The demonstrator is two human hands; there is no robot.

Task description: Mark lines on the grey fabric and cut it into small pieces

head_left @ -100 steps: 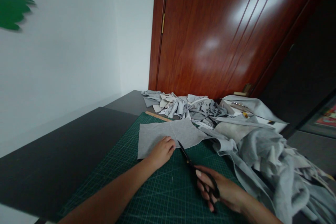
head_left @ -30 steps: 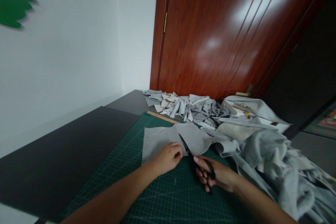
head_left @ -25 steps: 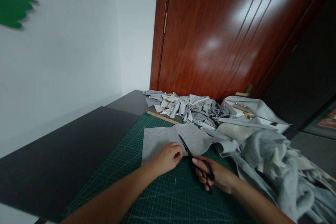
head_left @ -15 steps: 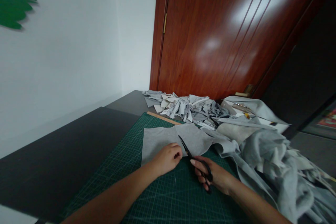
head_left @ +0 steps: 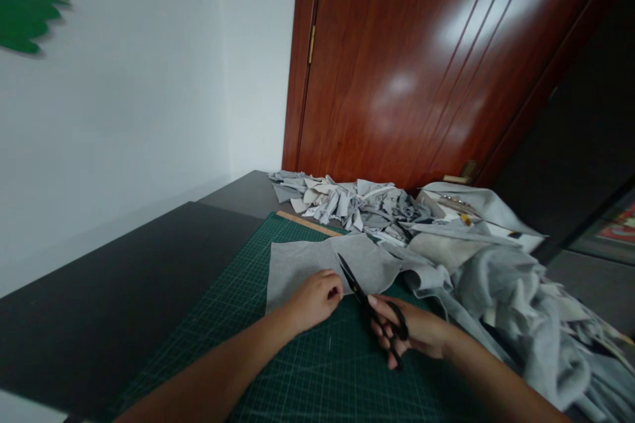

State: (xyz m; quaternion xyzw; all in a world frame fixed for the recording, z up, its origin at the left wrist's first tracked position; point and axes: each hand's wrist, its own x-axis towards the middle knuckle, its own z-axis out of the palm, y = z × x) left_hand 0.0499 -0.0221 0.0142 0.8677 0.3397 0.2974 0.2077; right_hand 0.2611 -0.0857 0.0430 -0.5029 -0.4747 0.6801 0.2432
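A light grey piece of fabric (head_left: 295,263) lies flat over a green cutting mat (head_left: 297,377). My left hand (head_left: 317,297) rests on the fabric's near edge, its fingers closed there; the fingertips are partly hidden. In my right hand (head_left: 397,324) is a pair of black scissors (head_left: 353,279), thumb and fingers through the handles. The blades point away and to the left, over the fabric just right of my left hand. From where I look, I cannot tell how far the blades are apart.
Fabric scraps (head_left: 342,201) are heaped beyond the mat, near a wooden ruler (head_left: 307,223) at its far edge. Crumpled grey cloth (head_left: 516,304) covers the right side. A white box (head_left: 516,236) with small items stands behind it. The dark tabletop (head_left: 149,277) extends left.
My right hand has shifted slightly right and toward me, and the scissor handles look a little farther apart. My left hand has hardly moved.
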